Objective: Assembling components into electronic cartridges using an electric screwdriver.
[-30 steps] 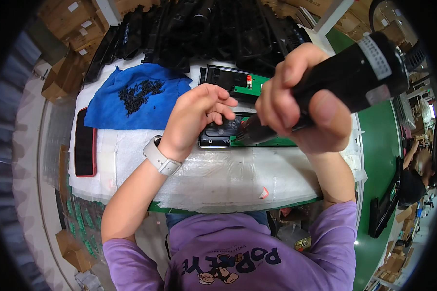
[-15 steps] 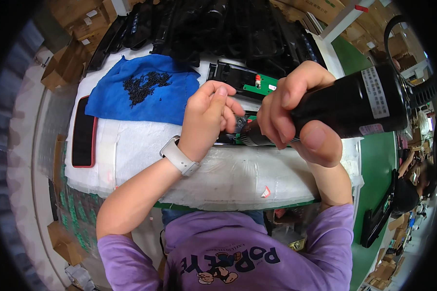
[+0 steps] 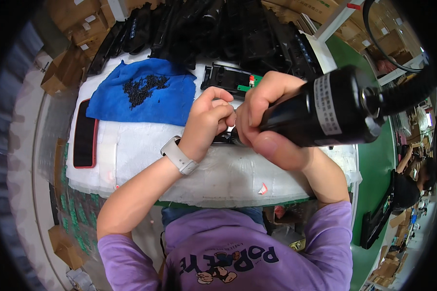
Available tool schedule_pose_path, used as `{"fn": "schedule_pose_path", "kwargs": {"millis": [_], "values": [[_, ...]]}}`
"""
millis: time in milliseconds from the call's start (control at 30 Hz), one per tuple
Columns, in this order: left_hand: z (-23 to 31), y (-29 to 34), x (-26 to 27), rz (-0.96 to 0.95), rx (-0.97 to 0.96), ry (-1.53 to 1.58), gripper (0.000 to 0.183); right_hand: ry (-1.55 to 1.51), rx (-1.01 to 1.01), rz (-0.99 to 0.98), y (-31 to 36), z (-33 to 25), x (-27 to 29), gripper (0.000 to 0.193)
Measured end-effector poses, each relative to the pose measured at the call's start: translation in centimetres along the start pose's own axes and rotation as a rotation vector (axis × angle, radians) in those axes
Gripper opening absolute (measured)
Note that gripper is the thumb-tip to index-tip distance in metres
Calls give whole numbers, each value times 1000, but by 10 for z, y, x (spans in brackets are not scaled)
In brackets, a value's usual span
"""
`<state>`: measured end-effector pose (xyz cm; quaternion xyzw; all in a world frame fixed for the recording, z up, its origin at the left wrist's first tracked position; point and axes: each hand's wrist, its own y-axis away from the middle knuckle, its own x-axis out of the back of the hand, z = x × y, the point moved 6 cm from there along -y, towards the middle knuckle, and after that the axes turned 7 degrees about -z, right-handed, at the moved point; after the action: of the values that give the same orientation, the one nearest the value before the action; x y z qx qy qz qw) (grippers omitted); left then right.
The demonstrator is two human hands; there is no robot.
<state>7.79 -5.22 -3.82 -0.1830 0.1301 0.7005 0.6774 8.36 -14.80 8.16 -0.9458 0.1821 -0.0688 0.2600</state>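
Note:
My right hand [image 3: 251, 114] is wrapped round a thick black electric screwdriver [image 3: 306, 116], tilted with its tip low and its cable end up to the right. Close by the tip, my left hand [image 3: 204, 119] has its fingers curled and thumb drawn in. Whatever those fingers hold is hidden. Beneath both hands lies a dark part, mostly covered. Just beyond them is a long black plastic housing [image 3: 224, 80] with a green circuit board [image 3: 244, 88] and a small red piece. Small black screws [image 3: 143, 90] form a pile on a blue cloth [image 3: 109, 104] to the left.
A phone in a red case [image 3: 85, 140] lies at the table's left, partly under the cloth. Many black plastic housings [image 3: 213, 36] are heaped along the back. White padding [image 3: 141, 145] covers the table. Cardboard boxes [image 3: 65, 72] stand behind left; another person [image 3: 408, 191] is far right.
My right hand and the screwdriver have shifted left, and the screwdriver now hides more of the circuit board. The left hand stays nearly in place, its fingers drawn in more.

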Motion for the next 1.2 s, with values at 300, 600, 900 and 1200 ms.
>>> {"fn": "schedule_pose_path", "kwargs": {"millis": [300, 600, 900, 1200], "values": [[21, 3, -8, -104, 88, -157, 16, -236, 237, -3, 0, -41, 57, 36], [23, 4, -15, -188, 116, -164, 9, -328, 301, 108, 4, -46, 73, 35], [20, 7, -18, -245, 200, -152, 11, -400, 269, 140, 7, -44, 64, 34], [19, 2, -9, -116, 110, -190, 20, -208, -10, 307, 16, -25, 71, 26]]}}
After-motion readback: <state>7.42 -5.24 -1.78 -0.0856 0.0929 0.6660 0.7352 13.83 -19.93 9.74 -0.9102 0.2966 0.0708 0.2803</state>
